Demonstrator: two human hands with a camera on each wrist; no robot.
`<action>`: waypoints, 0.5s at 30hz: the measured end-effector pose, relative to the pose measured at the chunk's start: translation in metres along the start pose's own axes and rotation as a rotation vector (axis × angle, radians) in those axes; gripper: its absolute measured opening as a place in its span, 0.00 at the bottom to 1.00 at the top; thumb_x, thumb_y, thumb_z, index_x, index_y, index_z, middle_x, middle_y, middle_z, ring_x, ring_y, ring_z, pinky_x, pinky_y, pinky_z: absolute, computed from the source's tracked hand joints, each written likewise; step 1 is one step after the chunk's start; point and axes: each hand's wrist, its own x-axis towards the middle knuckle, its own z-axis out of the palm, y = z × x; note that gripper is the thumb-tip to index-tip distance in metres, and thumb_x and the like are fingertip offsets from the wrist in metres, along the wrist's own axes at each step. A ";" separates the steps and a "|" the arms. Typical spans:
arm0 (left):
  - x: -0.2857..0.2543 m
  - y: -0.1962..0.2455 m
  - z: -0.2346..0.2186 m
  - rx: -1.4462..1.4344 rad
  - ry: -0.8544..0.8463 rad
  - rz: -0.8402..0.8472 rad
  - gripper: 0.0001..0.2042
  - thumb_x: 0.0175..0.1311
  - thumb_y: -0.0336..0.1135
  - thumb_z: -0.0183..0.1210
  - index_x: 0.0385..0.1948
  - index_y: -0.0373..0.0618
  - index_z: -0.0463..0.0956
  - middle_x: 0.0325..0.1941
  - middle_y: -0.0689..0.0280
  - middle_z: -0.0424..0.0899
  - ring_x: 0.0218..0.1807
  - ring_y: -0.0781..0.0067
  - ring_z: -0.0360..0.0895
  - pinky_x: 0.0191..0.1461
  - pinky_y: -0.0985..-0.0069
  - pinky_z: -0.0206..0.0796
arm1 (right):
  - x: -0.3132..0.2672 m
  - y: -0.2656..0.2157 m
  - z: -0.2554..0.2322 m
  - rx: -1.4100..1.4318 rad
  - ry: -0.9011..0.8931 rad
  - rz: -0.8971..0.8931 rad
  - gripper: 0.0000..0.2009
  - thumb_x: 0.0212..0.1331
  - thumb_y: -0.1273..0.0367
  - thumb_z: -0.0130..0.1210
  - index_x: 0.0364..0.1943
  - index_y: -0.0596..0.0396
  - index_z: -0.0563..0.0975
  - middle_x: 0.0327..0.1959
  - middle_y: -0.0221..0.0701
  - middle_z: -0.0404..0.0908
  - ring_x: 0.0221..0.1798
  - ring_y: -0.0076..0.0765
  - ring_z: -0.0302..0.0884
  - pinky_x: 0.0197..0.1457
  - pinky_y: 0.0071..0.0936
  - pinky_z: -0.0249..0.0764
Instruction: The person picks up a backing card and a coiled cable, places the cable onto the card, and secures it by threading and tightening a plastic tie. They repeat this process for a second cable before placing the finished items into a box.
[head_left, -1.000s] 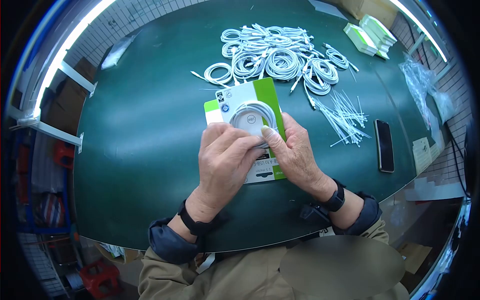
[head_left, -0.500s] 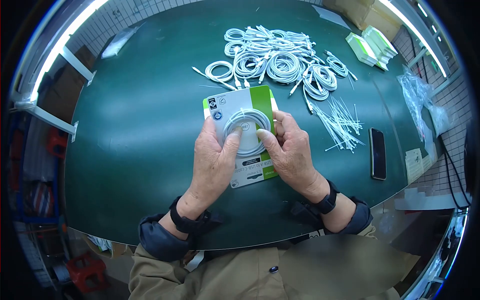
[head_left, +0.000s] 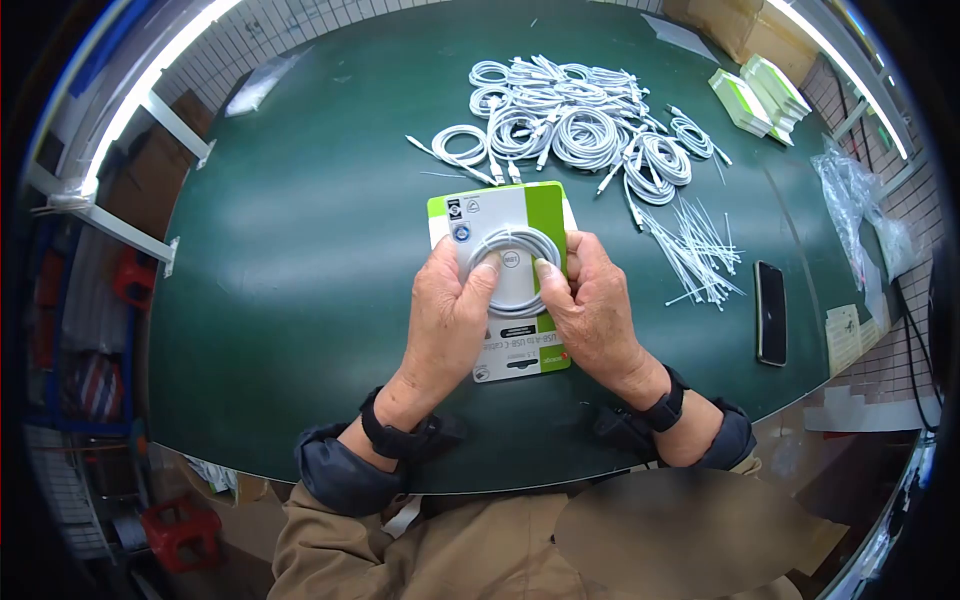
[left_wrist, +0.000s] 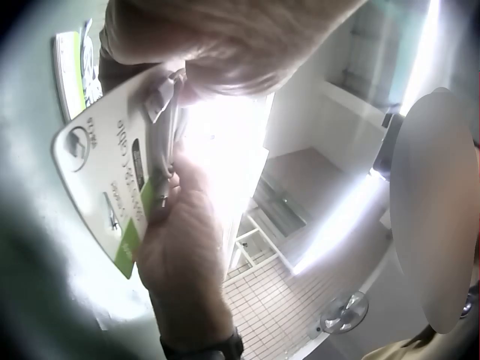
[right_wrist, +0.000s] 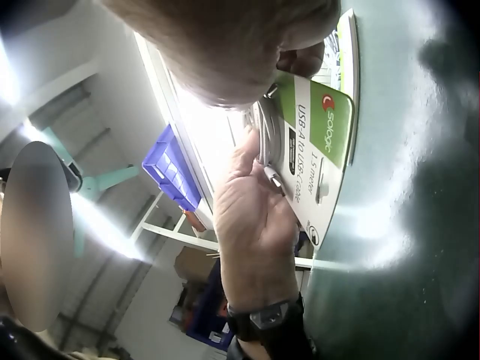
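Both hands hold a printed white-and-green cable card point(head_left: 545, 205), with a coiled white cable point(head_left: 513, 234) lying on its face. My left hand point(head_left: 440, 315) grips the left edge, thumb pressed on the inside of the coil. On the opposite edge my right hand point(head_left: 598, 318) does the same, its thumb over the coil's right side. Fingers behind the card are hidden. A cable plug point(right_wrist: 273, 178) shows beside the coil in the right wrist view, by the left hand. Another card's green corner point(head_left: 436, 206) peeks out behind the upper left.
Beyond the card lies a heap of coiled white cables point(head_left: 585, 140) on the green table point(head_left: 300, 300). White cable ties point(head_left: 700, 255) are spread to its right, near a phone point(head_left: 770, 313). Stacked green-and-white cards point(head_left: 760, 95) and clear plastic bags point(head_left: 855, 205) are at the right.
My left hand has gone from pinching at the coil's lower right, near the right thumb, to holding the card's left edge with its thumb on the coil. The right hand keeps its hold.
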 end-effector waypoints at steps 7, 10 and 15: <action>-0.008 0.006 -0.015 -0.194 -0.015 -0.078 0.19 0.71 0.23 0.60 0.61 0.30 0.70 0.55 0.57 0.86 0.54 0.74 0.84 0.59 0.76 0.77 | 0.001 0.016 0.001 0.278 -0.058 0.038 0.12 0.72 0.73 0.60 0.53 0.67 0.75 0.32 0.35 0.89 0.32 0.18 0.82 0.33 0.23 0.78; -0.012 0.009 -0.034 -0.252 -0.061 -0.173 0.19 0.71 0.23 0.61 0.61 0.33 0.71 0.54 0.58 0.87 0.51 0.75 0.85 0.57 0.76 0.78 | -0.002 0.014 0.001 0.378 -0.163 0.008 0.13 0.73 0.72 0.60 0.55 0.66 0.74 0.34 0.34 0.88 0.34 0.18 0.82 0.35 0.23 0.81; 0.006 -0.010 -0.107 -0.314 0.084 -0.166 0.12 0.74 0.26 0.61 0.55 0.35 0.74 0.50 0.61 0.88 0.47 0.75 0.86 0.55 0.74 0.80 | 0.001 0.005 -0.004 0.312 -0.246 0.059 0.12 0.73 0.73 0.59 0.55 0.65 0.76 0.28 0.32 0.82 0.31 0.21 0.82 0.33 0.22 0.81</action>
